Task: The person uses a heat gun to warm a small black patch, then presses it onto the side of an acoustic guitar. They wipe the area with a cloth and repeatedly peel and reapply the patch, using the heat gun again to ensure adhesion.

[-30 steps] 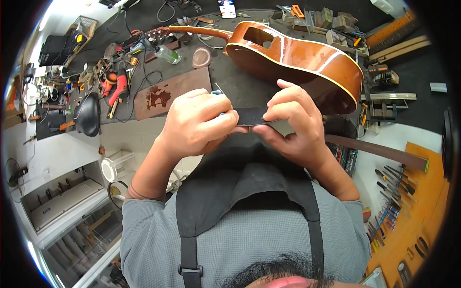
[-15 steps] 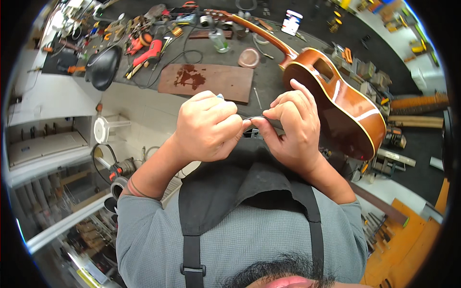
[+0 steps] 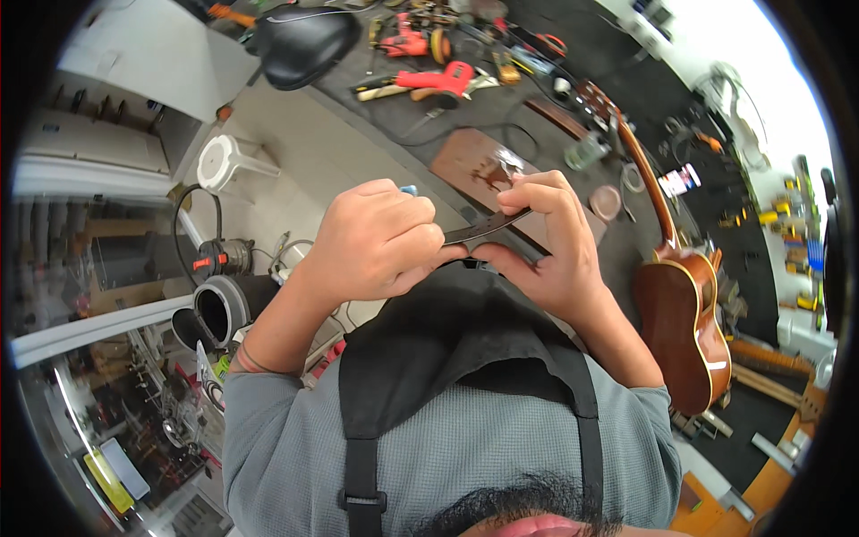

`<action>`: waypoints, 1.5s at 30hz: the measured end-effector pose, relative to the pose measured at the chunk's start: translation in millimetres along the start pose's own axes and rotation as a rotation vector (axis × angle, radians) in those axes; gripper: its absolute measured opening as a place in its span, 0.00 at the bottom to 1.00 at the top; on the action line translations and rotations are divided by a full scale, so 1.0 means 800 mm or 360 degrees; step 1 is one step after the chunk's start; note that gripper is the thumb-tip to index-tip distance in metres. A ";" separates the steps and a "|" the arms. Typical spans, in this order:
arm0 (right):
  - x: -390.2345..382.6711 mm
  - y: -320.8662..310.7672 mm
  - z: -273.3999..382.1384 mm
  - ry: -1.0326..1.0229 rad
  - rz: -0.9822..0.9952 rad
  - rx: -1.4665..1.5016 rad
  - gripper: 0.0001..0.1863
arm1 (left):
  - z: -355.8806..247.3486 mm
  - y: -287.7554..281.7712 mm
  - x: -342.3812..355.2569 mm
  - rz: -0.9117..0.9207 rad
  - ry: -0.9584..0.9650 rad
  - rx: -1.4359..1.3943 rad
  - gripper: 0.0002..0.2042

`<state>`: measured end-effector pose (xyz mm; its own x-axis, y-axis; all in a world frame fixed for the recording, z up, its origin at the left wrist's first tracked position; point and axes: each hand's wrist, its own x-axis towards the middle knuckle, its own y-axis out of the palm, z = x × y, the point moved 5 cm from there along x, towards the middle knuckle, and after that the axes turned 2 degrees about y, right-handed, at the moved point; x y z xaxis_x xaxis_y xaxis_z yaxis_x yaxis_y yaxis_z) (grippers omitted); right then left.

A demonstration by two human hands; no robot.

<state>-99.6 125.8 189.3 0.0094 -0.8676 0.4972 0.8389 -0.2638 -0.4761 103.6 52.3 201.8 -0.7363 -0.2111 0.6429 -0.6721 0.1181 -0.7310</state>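
A thin, dark, gently curved strip (image 3: 486, 226) spans the space between my two hands, above my black apron (image 3: 447, 313). My left hand (image 3: 380, 240) is curled into a fist around the strip's left end. A bit of something blue (image 3: 409, 190) shows at the top of that fist; what it is I cannot make out. My right hand (image 3: 559, 242) pinches the strip's other end, fingertips on its upper side and thumb below. Beyond my hands, a brown wooden board (image 3: 458, 164) with a dark wet-looking patch lies on the workbench.
An acoustic guitar (image 3: 680, 322) rests at the right. On the dark bench (image 3: 358, 116) are a red power tool (image 3: 452, 80), a glass jar (image 3: 586, 152) and a lit phone (image 3: 680, 181). A black saddle-shaped piece (image 3: 309, 45) sits far left, a white stool (image 3: 224, 161) below it.
My view has turned left, so the guitar and bench sit farther right in it. My right fingers have shifted outward and up along the strip, and more of the strip now shows.
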 end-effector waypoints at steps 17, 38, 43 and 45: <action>0.329 0.408 -0.015 -0.0508 0.0685 0.0613 0.25 | 0.273 -0.243 -0.203 0.0180 -0.0691 0.0548 0.19; 0.709 0.938 0.110 -0.0902 0.0951 0.0856 0.24 | 0.596 -0.576 -0.459 -0.0488 -0.1389 0.1371 0.15; 0.810 1.025 0.117 -0.0876 0.0980 0.0988 0.25 | 0.713 -0.686 -0.490 -0.0181 -0.1028 0.1176 0.14; 0.853 1.056 0.110 -0.0779 0.1009 0.1026 0.26 | 0.764 -0.710 -0.507 -0.0129 -0.0998 0.1101 0.18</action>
<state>663.4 -652.2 189.9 0.6519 -0.4633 0.6003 0.7339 0.5847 -0.3457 832.1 -522.1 216.5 -0.3772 -0.7016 0.6045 -0.3752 -0.4810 -0.7924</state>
